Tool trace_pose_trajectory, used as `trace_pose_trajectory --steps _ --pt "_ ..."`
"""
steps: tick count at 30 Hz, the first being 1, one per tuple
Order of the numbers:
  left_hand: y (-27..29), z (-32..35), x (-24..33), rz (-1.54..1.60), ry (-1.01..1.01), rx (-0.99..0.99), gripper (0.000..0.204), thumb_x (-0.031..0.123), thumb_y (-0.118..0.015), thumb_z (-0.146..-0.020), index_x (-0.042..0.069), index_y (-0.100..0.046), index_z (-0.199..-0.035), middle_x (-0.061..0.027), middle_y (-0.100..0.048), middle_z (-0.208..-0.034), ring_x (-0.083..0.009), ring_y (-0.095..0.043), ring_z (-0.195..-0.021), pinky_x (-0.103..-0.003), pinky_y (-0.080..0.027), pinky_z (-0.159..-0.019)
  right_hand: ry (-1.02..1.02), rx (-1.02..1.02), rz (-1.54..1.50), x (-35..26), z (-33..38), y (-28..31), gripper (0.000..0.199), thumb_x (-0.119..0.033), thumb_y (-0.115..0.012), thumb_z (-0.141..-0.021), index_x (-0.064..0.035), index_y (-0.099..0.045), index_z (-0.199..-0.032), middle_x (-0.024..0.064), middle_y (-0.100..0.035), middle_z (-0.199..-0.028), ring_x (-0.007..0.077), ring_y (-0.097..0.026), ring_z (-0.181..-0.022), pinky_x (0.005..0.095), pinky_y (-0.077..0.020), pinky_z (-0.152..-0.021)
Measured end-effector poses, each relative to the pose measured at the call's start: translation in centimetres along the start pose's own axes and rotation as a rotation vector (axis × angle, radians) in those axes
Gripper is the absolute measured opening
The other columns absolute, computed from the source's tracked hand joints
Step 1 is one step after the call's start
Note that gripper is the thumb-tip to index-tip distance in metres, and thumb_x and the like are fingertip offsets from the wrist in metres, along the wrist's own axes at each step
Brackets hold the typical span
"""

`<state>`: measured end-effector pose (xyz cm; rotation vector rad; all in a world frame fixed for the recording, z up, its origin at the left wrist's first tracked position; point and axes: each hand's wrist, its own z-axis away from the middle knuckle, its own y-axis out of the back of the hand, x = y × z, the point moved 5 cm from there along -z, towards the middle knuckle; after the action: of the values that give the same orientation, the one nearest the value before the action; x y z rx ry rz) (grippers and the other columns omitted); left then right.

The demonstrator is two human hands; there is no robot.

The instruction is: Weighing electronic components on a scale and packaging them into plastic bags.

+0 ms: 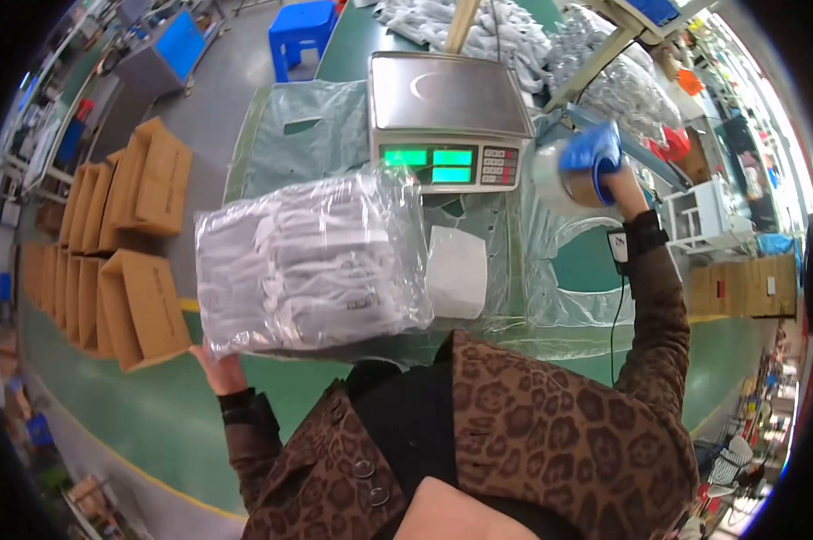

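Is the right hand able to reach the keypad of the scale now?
Probably not at once: the right hand is beside the scale, with a clear way to the keypad, but it holds a tape roll.

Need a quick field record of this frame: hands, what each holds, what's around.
left hand: under a clear bag of white items, holding it up
right hand: blue glove, gripping a tape roll
scale: on the table, green display lit, pan bare
table: green, covered with loose clear bags
floor left: open cardboard boxes
beyond the table: blue stool
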<state>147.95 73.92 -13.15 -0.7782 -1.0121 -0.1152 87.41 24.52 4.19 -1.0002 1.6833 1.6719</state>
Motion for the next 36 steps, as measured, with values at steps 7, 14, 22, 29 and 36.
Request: trace_pose_trajectory --steps 7,14,22,29,36 --pt "-3.5 0.3 -2.9 -0.077 -0.094 -0.015 0.055 0.045 -0.032 -0.093 0.012 -0.032 -0.137 -0.0076 -0.036 -0.139 -0.0278 -0.033 -0.128 -0.045 -0.027 -0.106 -0.237 -0.054 0.623 15.6 1.2 0.0 0.034 -0.021 -0.071 -0.06 0.0008 -0.066 -0.085 0.0164 -0.066 -0.082 0.0275 -0.064 -0.078 0.0352 -0.0501 -0.072" --pt "-3.7 -3.8 0.3 0.174 0.214 -0.633 0.056 0.047 -0.035 -0.093 0.007 -0.039 -0.132 -0.0115 -0.047 -0.129 -0.0282 -0.043 -0.12 -0.045 -0.038 -0.099 0.0 0.125 0.541 5.4 4.2 -0.7 0.053 -0.032 -0.073 -0.066 -0.0006 -0.059 -0.106 0.0172 -0.063 -0.094 0.0344 -0.061 -0.079 0.0388 -0.0499 -0.072" --pt "-4.8 -8.2 0.7 0.61 1.035 -0.869 0.057 0.046 -0.041 -0.091 0.002 -0.045 -0.127 -0.0171 -0.054 -0.12 -0.0308 -0.058 -0.102 -0.045 -0.049 -0.086 0.011 -0.614 -0.303 -8.9 15.8 -21.0 0.04 -0.031 -0.047 -0.094 -0.002 -0.049 -0.121 0.0063 -0.056 -0.103 0.012 -0.056 -0.087 0.026 -0.0478 -0.073" --pt "-1.6 -11.3 -2.4 -0.118 0.8 -0.463 0.051 0.038 -0.044 -0.092 0.003 -0.044 -0.129 -0.0141 -0.053 -0.123 -0.0278 -0.055 -0.107 -0.041 -0.047 -0.091 -0.151 -0.733 -0.45 -5.0 17.1 -34.8 0.048 -0.038 -0.043 -0.094 0.004 -0.048 -0.118 0.0137 -0.058 -0.102 0.0203 -0.056 -0.087 0.03 -0.0464 -0.074" --pt "-5.7 -10.2 -3.0 -0.122 0.782 -0.555 0.049 0.036 -0.043 -0.094 0.002 -0.043 -0.129 -0.0122 -0.052 -0.124 -0.0258 -0.054 -0.107 -0.039 -0.046 -0.093 -0.569 -0.788 -1.193 -6.4 20.0 -38.0 0.048 -0.036 -0.034 -0.096 0.0009 -0.044 -0.125 0.0143 -0.056 -0.117 0.0239 -0.056 -0.103 0.0347 -0.0474 -0.088"
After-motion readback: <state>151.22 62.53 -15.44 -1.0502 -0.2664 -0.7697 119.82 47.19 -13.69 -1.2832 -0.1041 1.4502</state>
